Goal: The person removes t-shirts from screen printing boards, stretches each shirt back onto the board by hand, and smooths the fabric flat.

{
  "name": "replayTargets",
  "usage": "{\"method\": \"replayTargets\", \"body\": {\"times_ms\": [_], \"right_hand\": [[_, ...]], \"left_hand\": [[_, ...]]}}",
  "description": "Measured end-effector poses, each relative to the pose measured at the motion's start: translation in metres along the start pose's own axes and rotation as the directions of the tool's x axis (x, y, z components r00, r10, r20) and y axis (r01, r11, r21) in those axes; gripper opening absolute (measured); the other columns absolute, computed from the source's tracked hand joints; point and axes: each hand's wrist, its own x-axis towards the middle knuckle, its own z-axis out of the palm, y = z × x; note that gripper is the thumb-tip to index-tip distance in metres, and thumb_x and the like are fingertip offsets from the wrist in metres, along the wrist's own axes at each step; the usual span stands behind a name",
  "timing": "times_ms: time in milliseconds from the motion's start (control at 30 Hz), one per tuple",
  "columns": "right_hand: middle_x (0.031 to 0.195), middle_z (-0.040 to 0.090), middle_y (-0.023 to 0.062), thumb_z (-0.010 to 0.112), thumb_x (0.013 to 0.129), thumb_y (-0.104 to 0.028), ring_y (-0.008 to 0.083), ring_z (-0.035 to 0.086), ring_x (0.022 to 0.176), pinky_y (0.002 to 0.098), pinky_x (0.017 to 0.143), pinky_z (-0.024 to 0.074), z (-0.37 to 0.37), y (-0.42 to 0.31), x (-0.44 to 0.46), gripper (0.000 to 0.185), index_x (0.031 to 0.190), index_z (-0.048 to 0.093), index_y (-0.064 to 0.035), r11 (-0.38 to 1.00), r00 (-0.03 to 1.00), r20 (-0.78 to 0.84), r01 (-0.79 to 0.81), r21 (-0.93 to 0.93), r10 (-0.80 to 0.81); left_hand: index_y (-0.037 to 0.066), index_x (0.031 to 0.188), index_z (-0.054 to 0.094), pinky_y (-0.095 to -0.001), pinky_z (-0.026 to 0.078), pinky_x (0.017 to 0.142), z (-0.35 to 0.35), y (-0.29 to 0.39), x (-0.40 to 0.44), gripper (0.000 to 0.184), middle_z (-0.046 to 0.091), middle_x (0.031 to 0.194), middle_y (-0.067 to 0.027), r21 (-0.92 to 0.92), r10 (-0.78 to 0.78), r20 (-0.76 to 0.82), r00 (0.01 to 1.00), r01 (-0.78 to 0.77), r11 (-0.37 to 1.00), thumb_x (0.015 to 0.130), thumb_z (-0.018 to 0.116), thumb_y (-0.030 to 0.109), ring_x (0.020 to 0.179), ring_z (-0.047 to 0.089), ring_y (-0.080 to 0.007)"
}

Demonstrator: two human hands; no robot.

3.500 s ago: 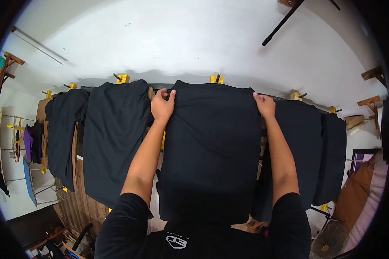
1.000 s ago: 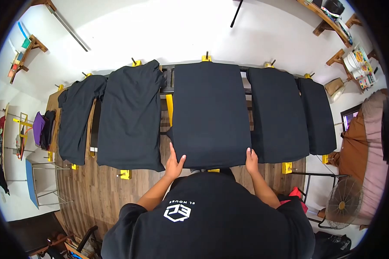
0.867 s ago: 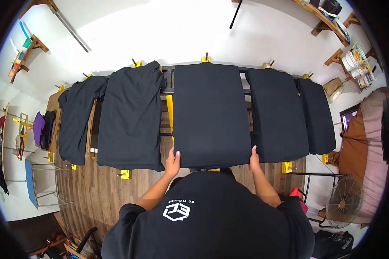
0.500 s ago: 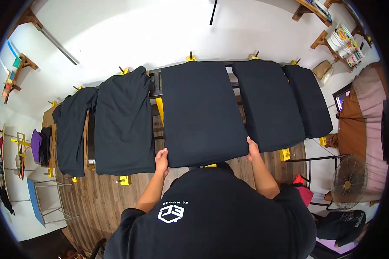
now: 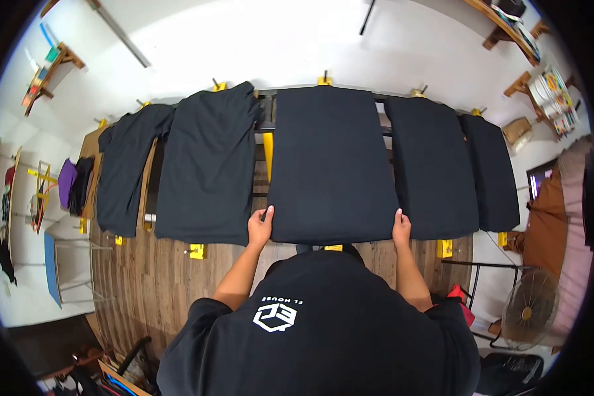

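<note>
A black T-shirt (image 5: 333,165) is stretched smooth over the middle board of a row. My left hand (image 5: 260,226) is closed on its left edge near the front corner, with the thumb on top. On the opposite edge, my right hand (image 5: 401,229) pinches the cloth near the front right corner. Left of my left hand lies another black shirt (image 5: 204,171), wrinkled and loose on its board. To the right of my right hand, a black shirt (image 5: 435,171) lies smooth on its board.
Further boards carry a creased black shirt (image 5: 129,171) at far left and a smooth black one (image 5: 495,175) at far right. Yellow brackets (image 5: 198,251) jut out below the boards. A standing fan (image 5: 527,311) is at the right, and a blue-topped stand (image 5: 53,270) at the left.
The view has shifted, so the boards sit further right and more level. Both hands remain on the side edges of the middle shirt. The person at the lower right is no longer clearly seen.
</note>
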Motion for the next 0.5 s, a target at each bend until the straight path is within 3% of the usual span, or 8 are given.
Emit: {"method": "replayTargets", "body": {"times_ms": [100, 167, 200, 233, 300, 367, 433, 500], "right_hand": [[0.099, 0.074, 0.0167, 0.058, 0.108, -0.047, 0.0210, 0.065, 0.092, 0.0368, 0.089, 0.0512, -0.001, 0.003, 0.005, 0.056, 0.111, 0.071, 0.0076, 0.998, 0.997, 0.075, -0.012, 0.067, 0.007], [0.105, 0.074, 0.0162, 0.059, 0.108, -0.045, 0.0211, 0.065, 0.097, 0.0363, 0.091, 0.0509, 0.001, 0.012, 0.010, 0.054, 0.114, 0.070, 0.0077, 0.994, 0.998, 0.063, -0.029, 0.107, 0.022], [0.123, 0.070, 0.0125, 0.057, 0.110, -0.039, 0.0198, 0.063, 0.111, 0.0332, 0.101, 0.0480, -0.001, 0.014, 0.014, 0.051, 0.128, 0.065, 0.0078, 0.972, 0.983, 0.149, -0.134, 0.192, 0.107], [0.123, 0.070, 0.0125, 0.057, 0.110, -0.039, 0.0198, 0.063, 0.111, 0.0332, 0.101, 0.0480, 0.000, 0.009, 0.012, 0.051, 0.128, 0.065, 0.0078, 0.974, 0.981, 0.164, -0.130, 0.188, 0.100], [0.128, 0.068, 0.0139, 0.054, 0.111, -0.035, 0.0219, 0.062, 0.116, 0.0346, 0.104, 0.0473, 0.001, 0.005, 0.012, 0.049, 0.133, 0.062, 0.0081, 0.906, 0.970, 0.193, -0.212, 0.367, 0.149], [0.133, 0.066, 0.0154, 0.051, 0.112, -0.035, 0.0241, 0.062, 0.120, 0.0360, 0.106, 0.0470, 0.002, 0.006, 0.015, 0.051, 0.137, 0.060, 0.0087, 0.912, 0.959, 0.233, -0.235, 0.335, 0.161], [0.133, 0.067, 0.0164, 0.049, 0.113, -0.040, 0.0254, 0.063, 0.119, 0.0366, 0.106, 0.0473, 0.003, -0.007, 0.010, 0.056, 0.136, 0.060, 0.0091, 0.946, 0.960, 0.217, -0.228, 0.232, 0.178], [0.133, 0.067, 0.0164, 0.048, 0.113, -0.043, 0.0257, 0.063, 0.118, 0.0368, 0.106, 0.0473, 0.004, -0.023, 0.002, 0.059, 0.136, 0.061, 0.0097, 0.953, 0.962, 0.212, -0.217, 0.209, 0.172]], "left_hand": [[-0.004, 0.101, 0.073, -0.0344, 0.053, 0.081, 0.004, -0.013, 0.005, 0.049, 0.074, 0.086, -0.0135, -0.117, -0.087, 0.060, 0.994, 0.093, 0.989, 0.102, 0.069, 0.045, 0.082, 0.067, -0.0192], [-0.002, 0.100, 0.071, -0.0314, 0.051, 0.087, 0.008, -0.016, 0.008, 0.042, 0.073, 0.091, -0.0062, -0.401, -0.234, 0.127, 0.964, 0.266, 0.876, 0.104, 0.067, 0.039, 0.087, 0.065, -0.0164], [0.001, 0.107, 0.068, -0.0314, 0.049, 0.094, 0.005, -0.007, 0.006, 0.036, 0.070, 0.099, -0.0038, -0.455, -0.252, 0.188, 0.949, 0.312, 0.834, 0.108, 0.062, 0.036, 0.094, 0.064, -0.0169], [0.001, 0.107, 0.068, -0.0314, 0.049, 0.094, 0.004, -0.004, 0.005, 0.036, 0.070, 0.099, -0.0038, -0.461, -0.259, 0.173, 0.950, 0.311, 0.831, 0.108, 0.062, 0.036, 0.094, 0.064, -0.0169], [0.003, 0.115, 0.062, -0.0306, 0.046, 0.096, 0.003, 0.001, 0.004, 0.036, 0.066, 0.103, -0.0037, -0.499, -0.297, 0.178, 0.938, 0.346, 0.794, 0.110, 0.055, 0.037, 0.097, 0.059, -0.0152], [-0.001, 0.119, 0.059, -0.0377, 0.048, 0.099, 0.004, 0.002, 0.006, 0.044, 0.069, 0.111, -0.0161, -0.265, -0.247, 0.079, 0.966, 0.259, 0.929, 0.109, 0.054, 0.042, 0.105, 0.065, -0.0244], [-0.002, 0.117, 0.061, -0.0445, 0.052, 0.094, 0.002, 0.013, 0.007, 0.054, 0.073, 0.110, -0.0258, -0.075, -0.186, -0.006, 0.983, 0.185, 0.980, 0.106, 0.058, 0.050, 0.107, 0.071, -0.0362], [-0.006, 0.114, 0.062, -0.0440, 0.054, 0.086, -0.006, 0.029, 0.002, 0.060, 0.074, 0.102, -0.0242, -0.034, -0.119, 0.058, 0.991, 0.121, 0.992, 0.102, 0.064, 0.053, 0.098, 0.073, -0.0342]]}}
